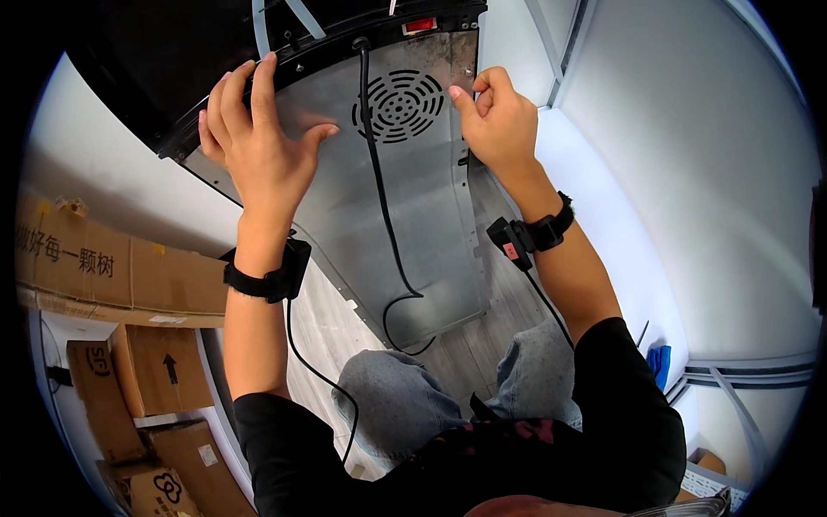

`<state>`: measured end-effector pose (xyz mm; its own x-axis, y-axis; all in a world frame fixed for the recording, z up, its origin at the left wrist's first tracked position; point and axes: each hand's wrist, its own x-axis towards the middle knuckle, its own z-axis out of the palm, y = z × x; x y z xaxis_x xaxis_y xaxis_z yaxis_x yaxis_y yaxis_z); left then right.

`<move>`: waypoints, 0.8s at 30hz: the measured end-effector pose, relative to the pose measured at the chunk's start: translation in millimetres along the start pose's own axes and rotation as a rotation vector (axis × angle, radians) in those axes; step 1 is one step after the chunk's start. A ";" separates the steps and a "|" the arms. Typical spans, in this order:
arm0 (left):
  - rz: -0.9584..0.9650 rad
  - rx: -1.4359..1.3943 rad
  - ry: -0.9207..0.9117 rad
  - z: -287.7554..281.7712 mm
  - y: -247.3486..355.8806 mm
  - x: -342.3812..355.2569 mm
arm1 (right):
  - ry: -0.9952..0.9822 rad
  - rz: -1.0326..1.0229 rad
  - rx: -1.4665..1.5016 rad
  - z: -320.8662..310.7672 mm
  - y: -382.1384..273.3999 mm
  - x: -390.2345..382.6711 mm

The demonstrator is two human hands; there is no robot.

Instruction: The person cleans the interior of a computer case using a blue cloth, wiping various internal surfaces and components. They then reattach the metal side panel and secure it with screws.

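Observation:
In front of me stands a large appliance with a black top section and a grey sheet-metal panel [327, 198]. A round slotted vent [398, 106] is cut into the panel. From the black edge a power cord [379, 189] hangs down over the metal. My left hand [263, 142] is spread, fingertips at the black edge and thumb out over the panel; nothing shows in it. Beside the panel's right edge, my right hand [500, 121] has its fingers curled and thumb bent toward them. Whatever it may hold is hidden.
A red switch [419, 26] sits in the black edge, near pale tape strips [306, 19]. Cardboard boxes [172, 370] are stacked on the left. White walls [689, 172] rise on the right, with a blue item [658, 366] low down. Wrist-strap cables run along both my arms.

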<state>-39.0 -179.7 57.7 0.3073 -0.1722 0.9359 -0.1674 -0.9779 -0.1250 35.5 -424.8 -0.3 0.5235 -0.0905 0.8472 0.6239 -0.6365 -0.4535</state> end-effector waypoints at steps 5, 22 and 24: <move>0.005 0.013 -0.027 -0.1 0.2 -0.6 | -0.016 0.168 0.171 4.9 -1.9 -8.4; 0.038 -0.022 -0.051 0.6 -4.5 -2.5 | -0.025 0.291 0.336 12.6 3.6 -19.8; 0.037 -0.024 -0.057 0.2 -4.8 -3.1 | -0.012 0.290 0.357 13.4 2.4 -21.0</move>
<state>-39.0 -174.5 55.3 0.3536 -0.2150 0.9104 -0.2015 -0.9679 -0.1503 33.8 -414.1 -22.9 0.7114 -0.2157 0.6689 0.6103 -0.2824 -0.7402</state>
